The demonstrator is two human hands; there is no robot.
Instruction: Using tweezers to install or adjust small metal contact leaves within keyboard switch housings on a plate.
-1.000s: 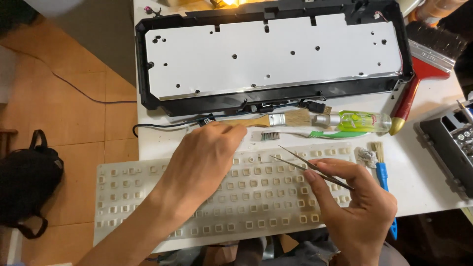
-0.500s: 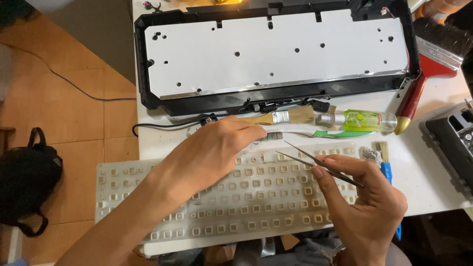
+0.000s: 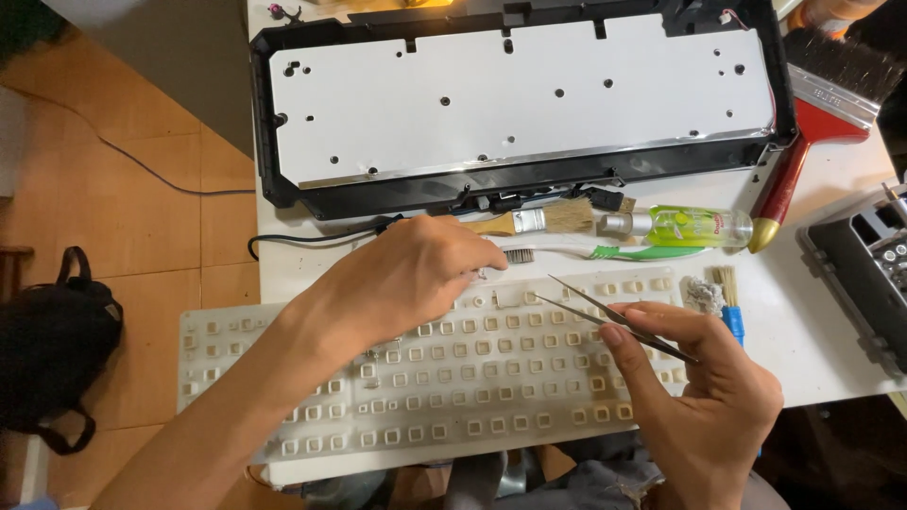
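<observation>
A white keyboard membrane sheet [image 3: 425, 378] with rows of small square bumps lies on the near edge of a white table [image 3: 831, 312], and part of it hangs over the edge. The left hand [image 3: 406, 279] rests palm down on the upper middle of the sheet, with its fingers curled and the fingertips pressing on the top rows. It holds nothing that can be seen. The right hand [image 3: 699, 397] is closed around thin metal tweezers [image 3: 605, 316]. The tweezers point up and to the left, and their tips sit just above the sheet, near the left hand's fingertips. Behind the sheet lies a black keyboard case [image 3: 520, 104] with a bare white metal plate inside it. Between the case and the sheet lie a small brush with a wooden handle [image 3: 539, 222], a green and white toothbrush [image 3: 614, 253] and a small clear bottle with yellow-green liquid [image 3: 690, 227], which lies on its side. A big paintbrush with a red handle [image 3: 803, 142] rests at the right. A blue-handled small brush [image 3: 729, 302] lies just beside the sheet's right end. A black bag [image 3: 52, 349] sits on the orange tile floor at the left.
</observation>
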